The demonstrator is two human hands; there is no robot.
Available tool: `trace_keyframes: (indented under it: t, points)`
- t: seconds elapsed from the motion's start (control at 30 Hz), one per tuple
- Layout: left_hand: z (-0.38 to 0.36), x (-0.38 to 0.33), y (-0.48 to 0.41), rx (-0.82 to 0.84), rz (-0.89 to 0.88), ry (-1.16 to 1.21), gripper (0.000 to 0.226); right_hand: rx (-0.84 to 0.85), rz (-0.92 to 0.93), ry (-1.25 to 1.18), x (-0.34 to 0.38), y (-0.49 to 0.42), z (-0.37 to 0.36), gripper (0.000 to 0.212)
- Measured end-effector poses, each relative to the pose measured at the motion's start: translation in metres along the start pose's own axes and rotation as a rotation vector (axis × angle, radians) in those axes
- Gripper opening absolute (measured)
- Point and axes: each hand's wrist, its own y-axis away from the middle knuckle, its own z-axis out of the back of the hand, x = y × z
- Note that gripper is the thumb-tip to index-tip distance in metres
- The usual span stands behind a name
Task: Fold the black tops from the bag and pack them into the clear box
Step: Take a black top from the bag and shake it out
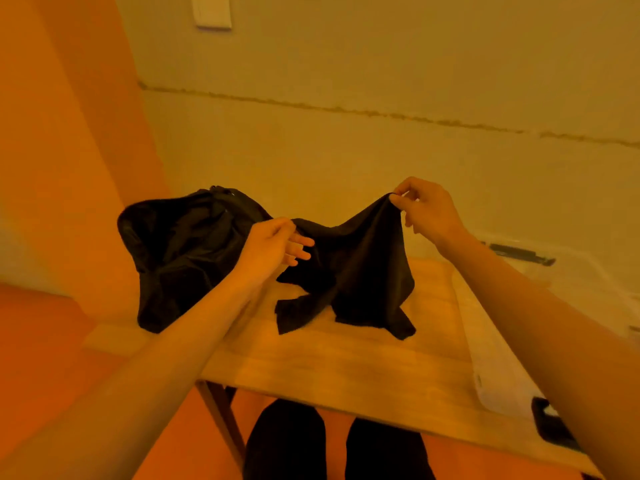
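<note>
Right hand [427,211] pinches black top [360,268] high, left hand [273,245] holds its other edge, some fingers straight, black bag [180,251] just beside on wooden table [346,362]

warm orange light; pale wall [381,64] with a cracked seam, wooden table [346,362], orange floor [52,323].

Clear box [491,368] is running off the right edge. The right forearm [540,327] is crossing it, and its far walls are washing out, blurred. Black bag [180,251] is showing only dark folds, contents unreadable. Left hand [273,247] is covering part of the black top [360,268]. Dark item [554,427] at the table's [346,362] near right corner is sitting half behind the forearm, unidentifiable. Wall plate [213,12] is being clipped by the top edge.
</note>
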Motion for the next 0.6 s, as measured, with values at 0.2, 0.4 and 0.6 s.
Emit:
trace_keyframes:
  t: [0.2,0.4,0.6]
  points:
    - [-0.005,0.041,0.003,0.051,0.180,0.321,0.031,0.346,-0.190,0.073,-0.028,0.043,-0.038,0.016]
    - [-0.019,0.033,0.016,0.278,0.142,0.440,0.023,0.456,0.211,0.064,-0.020,0.069,-0.076,0.023]
    - [-0.022,0.039,0.015,0.225,-0.022,0.022,0.047,0.229,0.141,-0.124,-0.009,0.062,-0.054,0.030]
